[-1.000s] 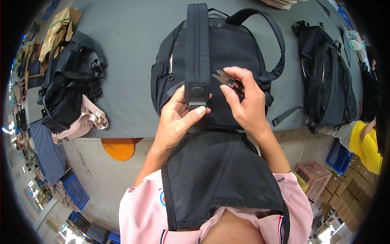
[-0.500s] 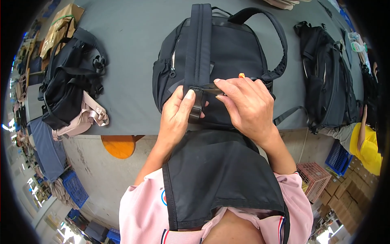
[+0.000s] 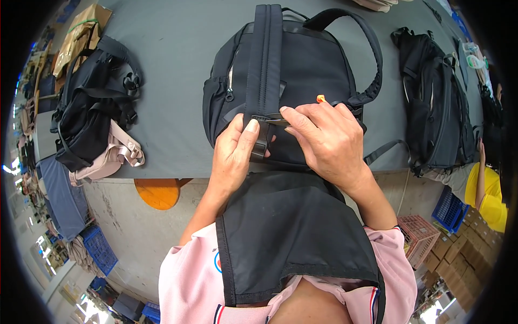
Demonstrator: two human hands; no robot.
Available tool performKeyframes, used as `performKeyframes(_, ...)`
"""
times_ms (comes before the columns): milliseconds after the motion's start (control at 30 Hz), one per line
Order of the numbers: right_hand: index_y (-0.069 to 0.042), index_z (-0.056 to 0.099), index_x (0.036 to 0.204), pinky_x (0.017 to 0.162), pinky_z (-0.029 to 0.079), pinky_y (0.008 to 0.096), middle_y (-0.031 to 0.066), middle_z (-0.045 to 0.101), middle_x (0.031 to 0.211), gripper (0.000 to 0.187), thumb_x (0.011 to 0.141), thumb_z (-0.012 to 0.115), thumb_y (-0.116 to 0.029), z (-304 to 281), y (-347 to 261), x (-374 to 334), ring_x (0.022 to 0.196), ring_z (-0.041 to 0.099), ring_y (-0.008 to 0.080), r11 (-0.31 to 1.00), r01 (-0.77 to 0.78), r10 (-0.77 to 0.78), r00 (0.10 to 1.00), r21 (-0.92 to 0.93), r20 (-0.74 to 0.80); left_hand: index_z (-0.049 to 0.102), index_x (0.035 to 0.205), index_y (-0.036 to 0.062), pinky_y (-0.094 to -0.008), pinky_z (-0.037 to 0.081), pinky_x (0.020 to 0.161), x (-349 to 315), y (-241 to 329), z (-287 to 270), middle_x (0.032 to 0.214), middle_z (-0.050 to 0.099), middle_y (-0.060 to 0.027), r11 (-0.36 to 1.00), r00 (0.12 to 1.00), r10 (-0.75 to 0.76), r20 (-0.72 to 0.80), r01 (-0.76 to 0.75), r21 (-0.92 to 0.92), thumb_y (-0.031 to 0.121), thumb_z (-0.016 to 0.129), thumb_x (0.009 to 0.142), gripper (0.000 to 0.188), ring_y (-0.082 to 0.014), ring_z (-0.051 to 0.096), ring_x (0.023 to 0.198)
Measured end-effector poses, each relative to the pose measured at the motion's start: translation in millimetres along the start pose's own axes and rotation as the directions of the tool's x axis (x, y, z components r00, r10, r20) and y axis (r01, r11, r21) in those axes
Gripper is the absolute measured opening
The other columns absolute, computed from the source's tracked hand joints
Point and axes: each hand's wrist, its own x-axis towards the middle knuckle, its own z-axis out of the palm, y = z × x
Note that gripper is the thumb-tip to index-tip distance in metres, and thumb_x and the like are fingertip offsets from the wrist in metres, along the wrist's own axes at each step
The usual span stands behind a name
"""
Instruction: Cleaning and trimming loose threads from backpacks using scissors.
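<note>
A black backpack (image 3: 310,70) lies on the grey table in front of me. My left hand (image 3: 236,154) pinches the lower end of its shoulder strap (image 3: 263,65), near the stitched end and a black plastic buckle, with the thumb on top. In my right hand (image 3: 332,137) is a pair of thread snips (image 3: 276,120). Their thin metal blades point left and meet the strap end beside my left thumb. An orange bit shows above the right knuckles; the rest of the tool is hidden by the fingers. A second, looped strap (image 3: 375,59) curves at the backpack's right.
Black and pink bags (image 3: 94,113) lie at the table's left, by a brown paper package (image 3: 81,38). Another black backpack (image 3: 434,102) is on the right. Below the front edge stand an orange stool (image 3: 156,194) and a pink crate (image 3: 415,240). A person in yellow (image 3: 488,194) is at far right.
The snips' blades have turned narrower to view and reach a little further left onto the strap end. My right hand has shifted slightly left; the left keeps its hold.
</note>
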Motion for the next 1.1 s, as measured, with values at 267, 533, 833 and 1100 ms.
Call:
performKeyframes(267, -0.009, 0.062, 0.092, 0.059, 0.041, 0.0316, 0.0034, 0.057, 0.073, 0.026, 0.066, 0.061, -0.004, -5, 2, 5, 0.063, 0.054, 0.0185, 0.999, 0.05, -0.05, 0.997, 0.002, 0.054, 0.052, 0.088, 0.0032, -0.0216, 0.047, 0.057, -2, -1, 0, 0.078, 0.061, -0.0051, 0.997, 1.0, 0.024, -0.02, -0.023, 0.071, 0.028, 0.043, 0.097, 0.028, -0.0068, 0.055, 0.064)
performKeyframes(533, -0.006, 0.057, 0.097, 0.061, 0.045, 0.03, 0.0065, 0.063, 0.085, 0.02, 0.078, 0.064, -0.007, 11, 4, -2, 0.074, 0.062, 0.0193, 0.634, -0.48, 0.307, 0.876, 0.606, 0.372, 0.056, 0.091, 0.002, -0.0213, 0.045, 0.054, -4, 2, 2, 0.073, 0.06, -0.0043, 0.994, 0.999, 0.034, 0.04, -0.038, 0.104, 0.031, 0.042, 0.097, 0.033, -0.0068, 0.053, 0.06)
performKeyframes(833, -0.004, 0.057, 0.09, 0.054, 0.042, 0.0264, 0.0061, 0.062, 0.075, 0.019, 0.074, 0.068, -0.007, 2, -3, -6, 0.065, 0.061, 0.0165, 0.73, -0.44, 0.414, 0.893, 0.523, 0.175, 0.055, 0.09, 0.0001, -0.0222, 0.046, 0.052, -3, 0, -5, 0.072, 0.063, -0.0121, 0.999, 0.997, -0.007, -0.08, 0.005, -0.035, 0.032, 0.039, 0.098, 0.037, -0.0121, 0.055, 0.052)
performKeyframes(1100, -0.006, 0.056, 0.087, 0.054, 0.037, 0.0296, 0.0019, 0.059, 0.075, 0.021, 0.07, 0.069, -0.008, 0, -6, -2, 0.064, 0.055, 0.017, 0.986, -0.085, 0.084, 0.996, 0.145, 0.01, 0.057, 0.087, 0.0016, -0.0187, 0.041, 0.048, 0, 0, -2, 0.069, 0.061, -0.0076, 0.997, 0.994, 0.044, -0.096, -0.037, 0.071, 0.036, 0.04, 0.097, 0.04, -0.0082, 0.051, 0.05)
